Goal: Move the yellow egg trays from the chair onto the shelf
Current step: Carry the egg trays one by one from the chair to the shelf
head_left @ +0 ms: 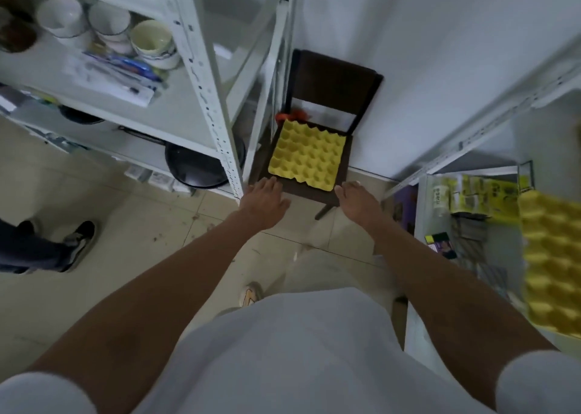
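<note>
A yellow egg tray [306,157] lies flat on the seat of a dark brown chair [334,83] that stands against the white wall. My left hand [265,201] is stretched out just short of the tray's near left corner, fingers apart, holding nothing. My right hand [355,201] reaches toward the near right corner, also open and empty. Neither hand touches the tray. Another yellow egg tray [548,262] rests on the white shelf [418,256] at the right.
A white metal rack [213,99] at the left holds bowls [151,42], packets and a black pan [198,169]. Something red [290,116] lies behind the tray on the chair. Another person's dark shoes [78,243] stand on the tiled floor at left. Yellow packets [471,196] sit on the right shelf.
</note>
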